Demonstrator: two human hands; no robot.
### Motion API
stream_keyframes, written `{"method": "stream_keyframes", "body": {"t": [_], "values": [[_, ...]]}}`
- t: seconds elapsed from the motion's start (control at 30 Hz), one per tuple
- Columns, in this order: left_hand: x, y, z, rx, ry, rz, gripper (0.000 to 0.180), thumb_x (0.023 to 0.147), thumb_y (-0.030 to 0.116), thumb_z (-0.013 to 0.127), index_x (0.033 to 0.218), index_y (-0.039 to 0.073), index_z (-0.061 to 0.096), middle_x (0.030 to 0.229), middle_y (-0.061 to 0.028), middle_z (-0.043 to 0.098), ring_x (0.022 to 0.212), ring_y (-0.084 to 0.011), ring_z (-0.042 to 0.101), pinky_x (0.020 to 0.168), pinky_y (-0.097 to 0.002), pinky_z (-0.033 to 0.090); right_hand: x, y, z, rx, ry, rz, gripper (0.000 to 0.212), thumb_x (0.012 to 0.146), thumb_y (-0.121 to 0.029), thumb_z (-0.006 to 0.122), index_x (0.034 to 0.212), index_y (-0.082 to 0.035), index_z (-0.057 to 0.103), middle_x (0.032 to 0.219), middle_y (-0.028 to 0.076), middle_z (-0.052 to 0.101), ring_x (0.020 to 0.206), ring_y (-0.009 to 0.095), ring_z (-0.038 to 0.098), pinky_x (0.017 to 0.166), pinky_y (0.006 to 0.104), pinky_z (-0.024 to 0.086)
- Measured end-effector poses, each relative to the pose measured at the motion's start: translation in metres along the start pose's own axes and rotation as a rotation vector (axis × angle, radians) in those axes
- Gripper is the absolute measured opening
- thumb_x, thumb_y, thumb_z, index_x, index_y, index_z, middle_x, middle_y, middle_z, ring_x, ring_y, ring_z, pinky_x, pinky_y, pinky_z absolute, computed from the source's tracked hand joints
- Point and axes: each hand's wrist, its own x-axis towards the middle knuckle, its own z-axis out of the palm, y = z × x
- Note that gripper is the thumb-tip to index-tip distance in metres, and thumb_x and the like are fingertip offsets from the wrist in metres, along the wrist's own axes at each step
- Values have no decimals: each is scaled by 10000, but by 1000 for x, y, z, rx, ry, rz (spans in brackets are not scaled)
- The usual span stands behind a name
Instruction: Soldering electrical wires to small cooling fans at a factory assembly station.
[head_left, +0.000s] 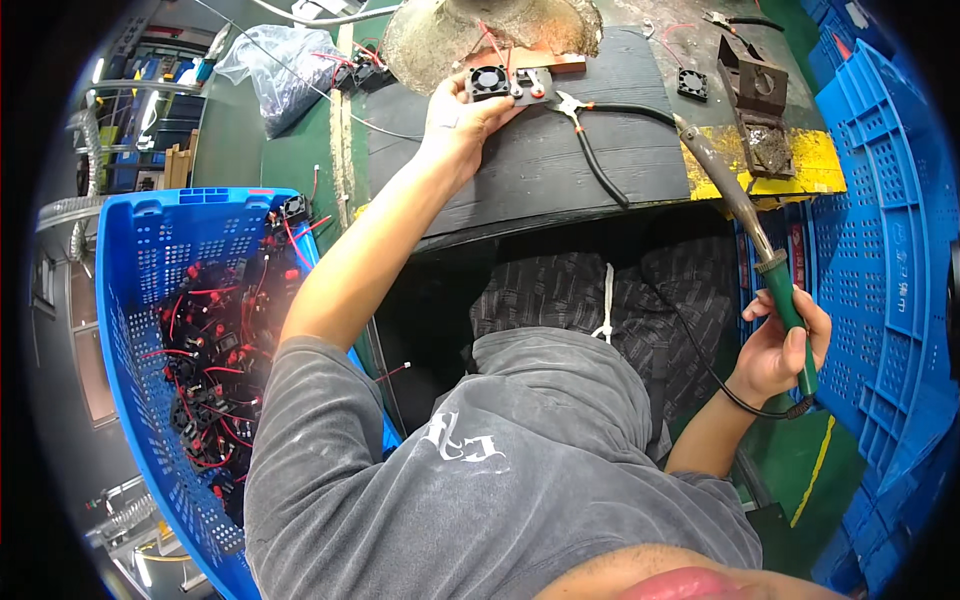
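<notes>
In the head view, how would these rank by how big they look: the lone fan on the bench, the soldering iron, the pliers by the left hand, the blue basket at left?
Largest to smallest:
1. Blue basket
2. Soldering iron
3. Pliers
4. Lone fan
Nearness to the camera may exaggerate the first two.

Left hand (458, 122) holds a fan (489, 81), right hand (770, 355) a soldering iron (752, 226).
</notes>
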Motion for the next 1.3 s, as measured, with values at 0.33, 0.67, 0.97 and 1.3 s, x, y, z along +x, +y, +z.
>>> {"method": "stream_keyframes", "body": {"t": [0.33,0.67,0.97,1.3], "values": [[5,-2,-8,477,-35,330,676,739,102,803,1253,-30,385,1076,-172,582,707,-194,672,620,-302,564,-1,3,6,11,-27,2,403,877,-289,552,1103,43,574,949,221,622,718,244,641,553,312,528],[9,21,-14,1368,-33,475,608,713,369,818,1060,-30,517,961,-207,650,928,-355,644,799,-394,514,-2,4,7,11,-22,25,401,865,-293,564,1096,35,575,929,216,617,710,248,633,546,317,519],[-3,17,-11,1741,96,668,664,761,592,669,1003,-9,523,902,-172,596,814,-324,649,685,-381,544,-3,3,9,3,-9,29,404,864,-299,579,1096,33,575,940,211,613,705,254,632,534,317,521],[-34,38,-37,1831,-34,574,413,801,387,691,987,42,561,943,-139,589,893,-320,619,754,-400,526,1,10,15,17,35,42,435,870,-339,570,1104,28,574,940,214,633,697,263,643,524,318,519]]}}
